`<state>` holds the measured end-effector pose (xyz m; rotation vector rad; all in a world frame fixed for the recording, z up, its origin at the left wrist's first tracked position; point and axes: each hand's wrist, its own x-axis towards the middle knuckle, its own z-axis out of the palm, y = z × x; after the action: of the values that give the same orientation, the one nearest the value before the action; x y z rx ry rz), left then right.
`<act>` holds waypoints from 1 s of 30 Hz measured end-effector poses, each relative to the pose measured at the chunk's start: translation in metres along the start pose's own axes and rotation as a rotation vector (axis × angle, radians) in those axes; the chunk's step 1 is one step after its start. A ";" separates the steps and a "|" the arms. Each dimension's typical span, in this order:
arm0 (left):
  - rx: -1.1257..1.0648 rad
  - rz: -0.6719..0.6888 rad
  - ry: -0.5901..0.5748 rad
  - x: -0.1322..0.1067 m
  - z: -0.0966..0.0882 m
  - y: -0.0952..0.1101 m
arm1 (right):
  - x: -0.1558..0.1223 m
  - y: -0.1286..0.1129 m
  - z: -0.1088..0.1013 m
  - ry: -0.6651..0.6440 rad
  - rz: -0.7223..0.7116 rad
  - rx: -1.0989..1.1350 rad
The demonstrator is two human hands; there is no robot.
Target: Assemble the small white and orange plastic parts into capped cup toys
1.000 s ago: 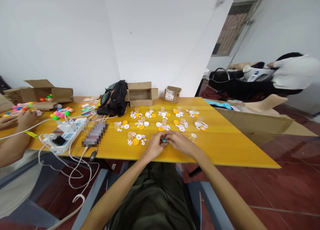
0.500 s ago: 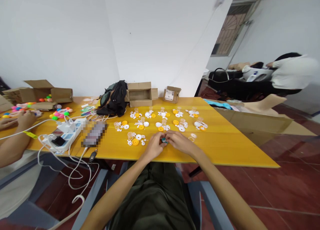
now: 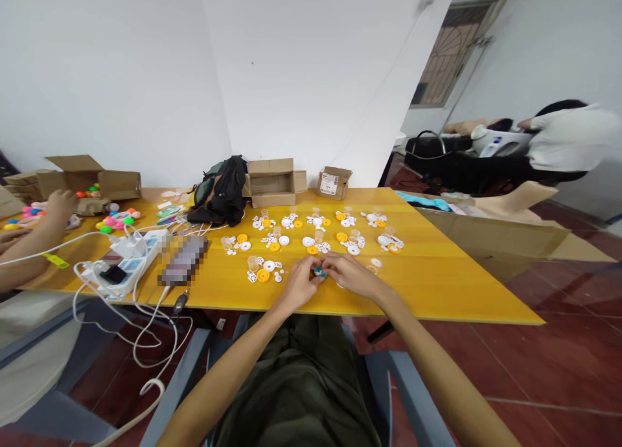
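My left hand [image 3: 297, 284] and my right hand [image 3: 350, 273] meet over the near part of the yellow table [image 3: 437, 278]. Both pinch a small teal part [image 3: 319, 272] held between their fingertips. Just beyond my hands lie several groups of small white and orange plastic wheels [image 3: 315, 230] with little clear cups, laid out in rows. One such group [image 3: 265, 270] sits close to the left of my left hand. A white ring [image 3: 375, 263] lies just past my right hand.
A white power strip [image 3: 127, 259] with cables and a blurred phone [image 3: 183, 259] lie to the left. A black bag [image 3: 221, 191] and open cardboard boxes [image 3: 273, 181] stand at the back. A co-worker's hand [image 3: 59, 204] reaches among coloured toys at far left. Another person bends over at right.
My hands stay together on the teal part, shifting only slightly. The co-worker's hand at far left has lifted and moved back toward the cardboard box.
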<state>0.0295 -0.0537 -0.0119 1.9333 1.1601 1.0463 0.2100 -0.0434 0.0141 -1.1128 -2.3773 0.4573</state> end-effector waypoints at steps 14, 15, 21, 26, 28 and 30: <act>0.018 -0.009 -0.007 0.000 -0.001 -0.001 | 0.009 -0.003 -0.007 -0.082 0.019 -0.099; 0.011 -0.006 -0.004 0.000 -0.001 -0.001 | 0.010 -0.004 -0.007 -0.093 0.024 -0.120; -0.004 -0.006 0.012 0.000 0.000 -0.001 | 0.007 -0.007 -0.002 -0.103 0.006 -0.209; -0.002 0.015 0.034 0.000 0.000 -0.003 | 0.004 -0.008 -0.002 -0.085 -0.005 -0.187; 0.018 0.015 0.034 0.000 0.000 -0.003 | 0.003 -0.008 -0.006 -0.055 -0.008 -0.145; 0.037 0.009 0.025 0.000 0.000 -0.004 | 0.001 -0.006 -0.009 -0.015 -0.001 -0.122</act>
<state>0.0284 -0.0522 -0.0150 1.9610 1.1927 1.0633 0.2105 -0.0454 0.0252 -1.1647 -2.4468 0.3256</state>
